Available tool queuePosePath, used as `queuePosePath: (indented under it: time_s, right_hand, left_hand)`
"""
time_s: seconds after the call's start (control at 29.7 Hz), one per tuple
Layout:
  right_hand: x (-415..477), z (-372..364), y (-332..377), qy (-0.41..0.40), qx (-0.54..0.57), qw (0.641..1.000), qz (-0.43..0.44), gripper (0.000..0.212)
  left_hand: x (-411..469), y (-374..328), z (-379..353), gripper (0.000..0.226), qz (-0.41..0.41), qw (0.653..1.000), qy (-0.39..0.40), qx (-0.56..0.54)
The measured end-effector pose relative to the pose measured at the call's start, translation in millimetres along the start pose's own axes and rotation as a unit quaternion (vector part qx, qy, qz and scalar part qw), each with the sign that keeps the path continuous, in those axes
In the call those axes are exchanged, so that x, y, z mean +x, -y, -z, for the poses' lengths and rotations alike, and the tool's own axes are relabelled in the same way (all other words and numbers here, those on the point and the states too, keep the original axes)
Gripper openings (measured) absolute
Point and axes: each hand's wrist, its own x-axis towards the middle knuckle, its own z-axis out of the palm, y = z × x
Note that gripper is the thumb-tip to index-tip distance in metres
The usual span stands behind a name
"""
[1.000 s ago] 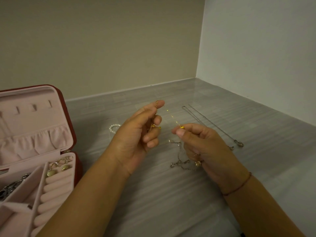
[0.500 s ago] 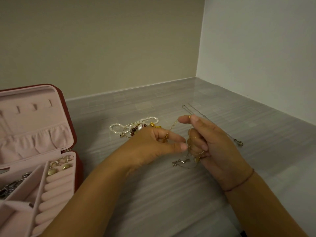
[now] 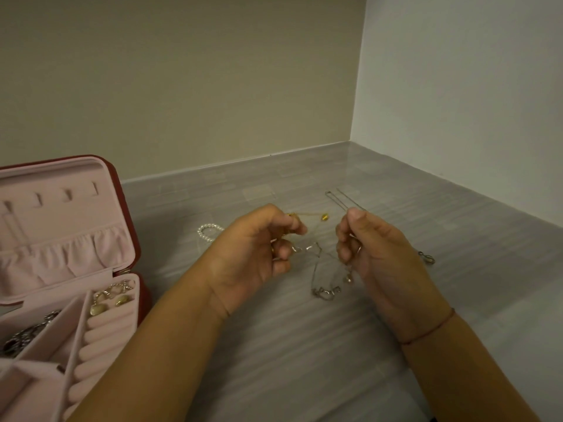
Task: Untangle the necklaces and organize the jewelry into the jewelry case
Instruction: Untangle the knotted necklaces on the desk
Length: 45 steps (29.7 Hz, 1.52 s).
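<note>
- Left hand [image 3: 256, 257] and right hand [image 3: 377, 257], fingers curled, each pinch the tangled necklaces [image 3: 325, 292] over the middle of the tabletop [image 3: 274, 345].
- Open jewelry case [image 3: 70, 214] sits at the left edge.

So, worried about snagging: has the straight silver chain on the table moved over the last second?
No. The straight silver chain lies where it did, its far end just below the wall corner.

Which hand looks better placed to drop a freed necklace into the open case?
Probably the left hand: the jewelry case sits open on its side, while the right hand is farther off, pinching the tangled chains.
</note>
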Motion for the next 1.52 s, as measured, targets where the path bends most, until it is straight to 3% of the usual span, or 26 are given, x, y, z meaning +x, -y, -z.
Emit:
queuePosePath:
  time_s: [0.2, 0.47, 0.67, 0.77, 0.88, 1.35, 1.52]
  right_hand:
    - [0.4, 4.1, 0.3, 0.021, 0.062, 0.997, -0.033, 0.026]
    - [-2.3, 3.2, 1.0, 0.043, -0.026, 0.998, -0.029, 0.018]
    - [-4.5, -0.8, 1.1, 0.034, -0.102, 0.994, -0.004, 0.024]
    - [-4.4, -1.6, -0.4, 0.034, -0.133, 0.991, 0.005, 0.012]
    - [-4.4, -1.7, -3.2, 0.042, -0.140, 0.989, 0.029, 0.025]
    - [-8.4, -13.7, -6.9, -0.062, -0.315, 0.935, 0.149, 0.035]
    - [-10.5, -16.6, -7.1, -0.074, -0.345, 0.925, 0.140, 0.033]
  left_hand:
    - [1.0, -4.5, 6.5, 0.008, -0.027, 0.995, 0.026, -0.096]
    - [-0.6, -6.4, 3.6, 0.031, -0.018, 0.993, 0.035, -0.113]
    - [-2.0, -5.9, 2.6, 0.035, -0.017, 0.996, 0.042, -0.083]
    - [-2.1, -6.8, 3.3, 0.035, -0.017, 0.995, 0.044, -0.085]
    - [-2.1, -8.3, 4.8, 0.035, -0.024, 0.994, 0.044, -0.094]
    - [-5.1, -12.6, 3.4, 0.039, -0.047, 0.988, 0.045, -0.141]
    - [-6.1, -13.0, 3.7, 0.038, -0.054, 0.987, 0.054, -0.138]
